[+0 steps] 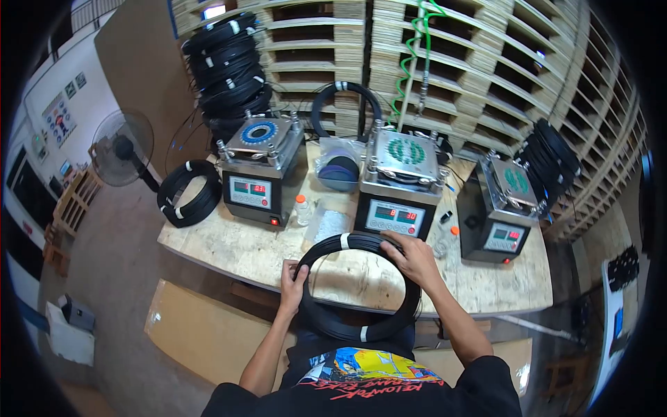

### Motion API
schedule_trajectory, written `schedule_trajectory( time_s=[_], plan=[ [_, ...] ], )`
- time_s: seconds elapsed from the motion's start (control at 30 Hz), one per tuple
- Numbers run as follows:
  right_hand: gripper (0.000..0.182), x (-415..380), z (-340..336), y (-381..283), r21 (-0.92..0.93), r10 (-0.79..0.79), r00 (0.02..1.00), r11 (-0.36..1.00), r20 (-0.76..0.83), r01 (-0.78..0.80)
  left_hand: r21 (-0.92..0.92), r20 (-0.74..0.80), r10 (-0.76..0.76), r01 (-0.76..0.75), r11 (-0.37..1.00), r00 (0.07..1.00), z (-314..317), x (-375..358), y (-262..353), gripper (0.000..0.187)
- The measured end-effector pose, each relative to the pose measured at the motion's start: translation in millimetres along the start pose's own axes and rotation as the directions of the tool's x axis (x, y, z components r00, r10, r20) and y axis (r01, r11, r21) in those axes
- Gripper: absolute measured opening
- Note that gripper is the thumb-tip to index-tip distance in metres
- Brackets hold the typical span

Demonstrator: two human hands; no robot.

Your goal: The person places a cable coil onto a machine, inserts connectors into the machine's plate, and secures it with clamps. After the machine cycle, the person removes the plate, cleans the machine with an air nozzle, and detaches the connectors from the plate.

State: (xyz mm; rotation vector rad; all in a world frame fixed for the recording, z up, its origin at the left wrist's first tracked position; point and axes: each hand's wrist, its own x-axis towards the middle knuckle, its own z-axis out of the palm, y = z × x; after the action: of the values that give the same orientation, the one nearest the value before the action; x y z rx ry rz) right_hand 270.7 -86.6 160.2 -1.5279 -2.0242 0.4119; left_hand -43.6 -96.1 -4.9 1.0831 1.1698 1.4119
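A large black coil, bound with white bands, is held in front of my body at the table's front edge; its ring (358, 333) shows in the head view. My left hand (293, 285) grips the coil's left side, thumb on the inside. At the upper right of the ring, my right hand (410, 258) has its fingers wrapped over the coil. Just beyond the coil stands the middle machine (396, 215), with a lit red display and a plate with green parts on top.
On the wooden table (243, 254) stand a left machine (253, 198), a right machine (501, 229), another black coil (167, 198), a bottle (303, 212) and plastic bags. Stacked coils (226, 76) rise behind on the left. A fan (124, 147) stands further left.
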Motion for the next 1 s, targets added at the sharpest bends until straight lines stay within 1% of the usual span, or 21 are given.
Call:
schedule_trajectory(
  time_s=[0.03,0.07,0.13,0.17,0.2,0.27,0.3,0.33,0.4,0.47,0.53,0.57,0.6,0.67,0.7,0.73,0.8,0.87,0.9,0.93,1.0],
  plan=[
    [0.051,9,1,-10,-0.038,0.016,0.994,0.999,0.108,-0.012,-0.008,-0.044,-0.01,0.01,1.0,0.999,-7,-8,9,0.034],
    [0.062,14,1,-26,-0.135,0.064,0.982,0.99,0.18,-0.04,-0.025,-0.069,0.02,-0.021,0.999,0.997,-11,-9,19,0.037],
    [0.07,35,20,-13,0.046,0.078,0.955,0.994,0.285,-0.095,-0.057,-0.053,-0.057,0.054,0.997,0.997,-26,-9,45,0.05],
    [0.076,42,29,-13,0.067,0.084,0.947,0.992,0.311,-0.111,0.0,-0.007,-0.084,0.084,0.996,0.996,-38,-7,54,0.053],
    [0.073,49,33,-18,0.078,0.074,0.935,0.991,0.346,-0.107,-0.007,-0.022,-0.09,0.09,0.996,0.996,-50,-4,57,0.053],
    [0.071,62,60,-1,0.129,-0.026,0.904,0.991,0.427,-0.033,0.005,0.236,-0.154,0.158,0.987,0.959,-71,9,59,0.05],
    [0.07,68,61,-8,0.193,-0.005,0.861,0.975,0.509,-0.109,0.067,0.303,-0.212,0.201,0.977,0.929,-83,14,66,0.048],
    [0.067,75,74,0,0.178,-0.026,0.837,0.98,0.547,-0.086,0.058,0.29,-0.209,0.201,0.978,0.934,-92,21,73,0.048],
    [0.061,85,86,1,0.346,-0.066,0.793,0.919,0.605,-0.188,0.123,0.401,-0.263,0.233,0.965,0.877,-107,34,81,0.047],
    [0.058,102,86,-12,0.343,-0.039,0.765,0.907,0.643,-0.243,0.158,0.406,-0.286,0.242,0.957,0.868,-122,52,83,0.044],
    [0.059,118,91,-22,0.306,0.028,0.772,0.909,0.635,-0.284,0.293,0.329,-0.326,0.233,0.927,0.886,-131,71,101,0.044],
    [0.06,128,88,-32,0.312,0.014,0.796,0.916,0.605,-0.253,0.283,0.323,-0.321,0.233,0.931,0.89,-136,83,115,0.046],
    [0.06,142,81,-47,0.307,0.025,0.791,0.914,0.611,-0.266,0.269,0.293,-0.312,0.235,0.934,0.904,-136,94,141,0.05],
    [0.062,170,74,-73,0.239,-0.005,0.846,0.96,0.533,-0.146,0.294,0.286,-0.215,0.128,0.947,0.934,-153,119,165,0.056],
    [0.062,183,78,-79,0.303,-0.06,0.892,0.949,0.447,-0.088,0.297,0.267,-0.178,0.095,0.95,0.947,-159,133,183,0.064],
    [0.06,202,71,-97,0.326,-0.046,0.9,0.939,0.434,-0.109,0.34,0.271,-0.11,0.012,0.94,0.956,-167,150,199,0.072],
    [0.058,236,71,-120,0.399,-0.088,0.953,0.916,0.289,-0.036,0.366,0.266,-0.03,-0.072,0.928,0.963,-179,186,235,0.079],
    [0.055,267,70,-149,0.453,-0.08,0.99,0.891,0.113,0.02,0.446,0.233,0.115,-0.211,0.87,0.966,-187,223,270,0.085],
    [0.052,282,72,-158,0.427,-0.101,0.995,0.9,-0.001,0.091,0.435,0.262,0.159,-0.263,0.861,0.952,-193,245,279,0.084],
    [0.049,297,68,-175,0.443,-0.04,0.999,0.896,-0.006,0.038,0.34,0.254,0.122,-0.207,0.917,0.96,-191,263,294,0.08],
    [0.046,326,67,-193,0.367,0.02,0.997,0.93,-0.077,0.01,0.342,0.302,0.226,-0.326,0.881,0.926,-197,306,310,0.073]
  ],
)
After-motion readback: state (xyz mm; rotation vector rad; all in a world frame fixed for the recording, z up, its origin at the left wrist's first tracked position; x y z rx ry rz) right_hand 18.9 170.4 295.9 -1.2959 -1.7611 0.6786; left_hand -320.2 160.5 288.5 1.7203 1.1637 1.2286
